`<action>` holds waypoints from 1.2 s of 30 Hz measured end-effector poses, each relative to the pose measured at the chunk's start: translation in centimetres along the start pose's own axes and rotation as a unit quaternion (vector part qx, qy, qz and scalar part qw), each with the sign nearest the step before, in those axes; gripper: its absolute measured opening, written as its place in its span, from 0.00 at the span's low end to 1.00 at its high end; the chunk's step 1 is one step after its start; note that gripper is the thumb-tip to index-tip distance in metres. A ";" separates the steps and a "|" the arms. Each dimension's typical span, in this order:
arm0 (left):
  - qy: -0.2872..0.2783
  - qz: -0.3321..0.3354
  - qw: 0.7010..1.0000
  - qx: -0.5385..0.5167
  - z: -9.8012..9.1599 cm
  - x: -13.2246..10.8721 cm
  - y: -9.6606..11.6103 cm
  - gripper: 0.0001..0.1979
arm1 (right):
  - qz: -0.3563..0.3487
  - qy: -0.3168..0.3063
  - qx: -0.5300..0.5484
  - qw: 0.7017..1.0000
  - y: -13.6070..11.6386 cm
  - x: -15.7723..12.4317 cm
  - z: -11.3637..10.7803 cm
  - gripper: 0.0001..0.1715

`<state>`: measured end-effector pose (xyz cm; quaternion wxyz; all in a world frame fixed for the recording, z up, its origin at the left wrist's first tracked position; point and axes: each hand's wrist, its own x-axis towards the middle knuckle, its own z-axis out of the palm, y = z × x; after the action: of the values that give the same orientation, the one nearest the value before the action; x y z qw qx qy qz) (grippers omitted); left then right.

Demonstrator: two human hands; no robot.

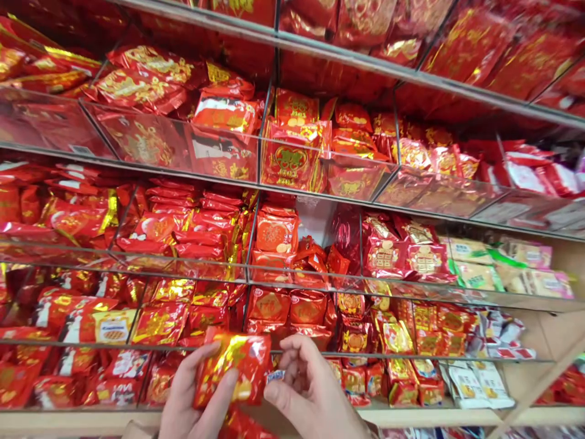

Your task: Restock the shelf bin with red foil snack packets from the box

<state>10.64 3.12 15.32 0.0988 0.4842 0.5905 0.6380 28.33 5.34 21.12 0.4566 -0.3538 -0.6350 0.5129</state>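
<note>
My left hand (pixel 194 390) is closed around a shiny red packet (pixel 244 369) with gold print, its thumb pressed across the front. Just right of that packet is my right hand (pixel 308 390), its fingers curled and the thumb apart from the index finger. A small blue-and-white printed patch (pixel 275 376) shows beside the right thumb; whether it touches the hand or lies on the shelf behind, I cannot tell. Below the held packet, more red wrapping (pixel 244 425) shows, partly hidden by my left hand.
Tiered shelves with clear dividers (pixel 260 146) and clear front lips hold many red and gold packets (pixel 292 161). Green-and-white packs (pixel 478 262) sit at the right, white packets (pixel 479 384) lower down. A pale wooden ledge (pixel 425 417) runs along the bottom.
</note>
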 end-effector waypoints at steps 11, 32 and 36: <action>-0.023 -0.016 0.997 -0.072 2.4 0.0 3.9 0.25 | 0.034 0.015 0.153 0.987 0.0 0.8 -1.7 0.17; -0.082 -0.117 0.981 -0.130 1.0 0.2 0.6 0.31 | -0.086 0.003 -0.147 0.985 0.2 -1.2 -2.3 0.07; -0.062 -0.153 0.985 -0.053 -1.9 1.8 -4.0 0.33 | -0.279 0.086 -0.305 0.906 -4.8 2.0 -6.6 0.05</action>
<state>6.56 4.29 13.20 0.2572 0.4211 0.6154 0.6147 33.94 8.29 26.59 0.5039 -0.3263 -0.7917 0.1136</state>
